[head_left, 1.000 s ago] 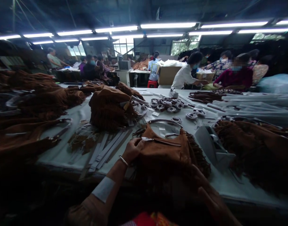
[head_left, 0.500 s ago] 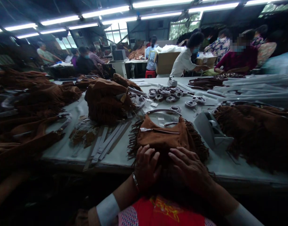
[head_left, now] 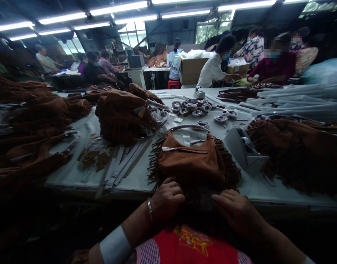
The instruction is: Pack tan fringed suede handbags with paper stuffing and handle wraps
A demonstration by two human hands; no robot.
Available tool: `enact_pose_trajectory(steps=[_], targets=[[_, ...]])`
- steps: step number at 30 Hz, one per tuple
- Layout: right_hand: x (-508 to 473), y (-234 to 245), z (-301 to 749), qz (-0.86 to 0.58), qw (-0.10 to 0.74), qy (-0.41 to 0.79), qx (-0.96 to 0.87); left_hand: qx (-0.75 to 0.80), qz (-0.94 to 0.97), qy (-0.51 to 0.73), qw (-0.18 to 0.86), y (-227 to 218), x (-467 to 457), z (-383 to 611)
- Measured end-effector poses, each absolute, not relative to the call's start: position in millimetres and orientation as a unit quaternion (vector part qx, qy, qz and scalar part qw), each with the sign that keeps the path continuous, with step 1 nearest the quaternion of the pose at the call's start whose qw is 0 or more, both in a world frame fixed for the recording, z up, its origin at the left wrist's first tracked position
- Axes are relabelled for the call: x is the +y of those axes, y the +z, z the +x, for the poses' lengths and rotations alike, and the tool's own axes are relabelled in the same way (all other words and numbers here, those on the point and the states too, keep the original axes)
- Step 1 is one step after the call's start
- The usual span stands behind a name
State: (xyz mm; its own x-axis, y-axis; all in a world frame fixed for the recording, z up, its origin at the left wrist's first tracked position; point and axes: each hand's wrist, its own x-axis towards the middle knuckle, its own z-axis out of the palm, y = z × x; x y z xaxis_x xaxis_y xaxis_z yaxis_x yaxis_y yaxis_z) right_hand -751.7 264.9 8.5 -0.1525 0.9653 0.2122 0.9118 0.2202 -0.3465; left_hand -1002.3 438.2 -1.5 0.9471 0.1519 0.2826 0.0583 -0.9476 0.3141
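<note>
A brown suede-like handbag (head_left: pixel 189 163) with dark fringe down its sides lies at the table's front edge, its wrapped handle arching away from me. A zip with a white-covered pull runs across its upper part. My left hand (head_left: pixel 168 198) is curled at the bag's lower left, fingers closed on the dark lower edge or fringe. At the lower right my right hand (head_left: pixel 235 209) has thumb and fingers pressed together on the same dark part. The exact spot each hand grips is in shadow.
Left of the bag lie grey strips (head_left: pixel 127 163), small tags (head_left: pixel 95 156) and another fringed bag (head_left: pixel 121 115). A tape dispenser (head_left: pixel 246 154) stands to the right, beside more brown bags (head_left: pixel 300 154). Wrapped coils (head_left: pixel 194 107) lie behind. Several people work farther back.
Both hands have moved down from the bag's front face towards its lower edge and a little apart. Their fingers, flat before, are now curled closed. The view has shifted slightly.
</note>
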Motion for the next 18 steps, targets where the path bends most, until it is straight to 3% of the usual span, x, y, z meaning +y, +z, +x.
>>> enact_pose_trajectory(steps=[3,10,13,18], targets=[[277.7,1.1,-750.6,-0.666,0.195,0.039,-0.719,0.103,0.973,0.141,0.148,2.2,426.0,-989.1],[290.2,7.6,-749.3,-0.744,-0.001,0.019,-0.667,0.171,0.980,0.027,0.098,1.7,418.5,-970.1],[278.7,6.9,-727.2,-0.798,-0.017,0.028,-0.601,0.213,0.974,0.019,0.070,6.5,435.9,-988.1],[263.7,13.1,-702.0,-0.826,-0.011,0.146,-0.545,0.252,0.963,0.084,0.052,20.0,453.0,-1012.3]])
